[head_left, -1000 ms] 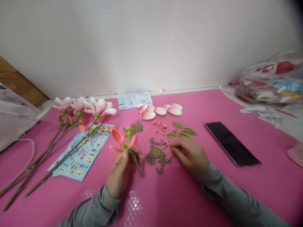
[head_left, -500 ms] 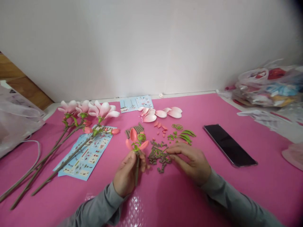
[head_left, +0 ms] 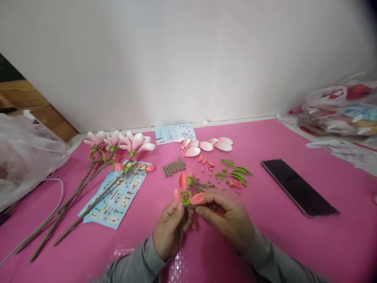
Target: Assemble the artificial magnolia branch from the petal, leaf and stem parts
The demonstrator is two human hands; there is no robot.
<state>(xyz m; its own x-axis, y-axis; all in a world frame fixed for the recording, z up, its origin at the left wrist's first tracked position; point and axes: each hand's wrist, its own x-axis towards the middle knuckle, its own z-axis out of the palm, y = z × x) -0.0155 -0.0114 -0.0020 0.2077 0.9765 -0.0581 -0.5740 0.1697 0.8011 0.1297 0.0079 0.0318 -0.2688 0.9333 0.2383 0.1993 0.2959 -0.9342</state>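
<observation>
My left hand point(head_left: 166, 232) is closed round the brown stem of a toy flower point(head_left: 183, 182), which stands upright with coral-pink petals and a green centre. Thumb and fingers of my right hand point(head_left: 229, 222) are pinched together at the flower's right petal point(head_left: 197, 199); whatever is between them is hidden. Behind the hands lies a pile of small brown pieces point(head_left: 203, 185), partly covered by the flower and my right hand. Green leaf pieces point(head_left: 240, 175) and a coral piece point(head_left: 235, 184) lie just beyond my right hand.
Three assembled magnolia branches point(head_left: 137, 142) lie at left, partly over blue instruction sheets point(head_left: 118, 204). Pale pink petals point(head_left: 206, 146) and brown sticks point(head_left: 173, 167) are farther back. A phone point(head_left: 299, 186) lies at right. Plastic bags point(head_left: 338, 106) sit at the back right, another bag point(head_left: 29, 153) at left.
My right hand has come from the pile of brown pieces to the flower. The flower in my left hand sits slightly lower and to the right in view, and the camera view has shifted.
</observation>
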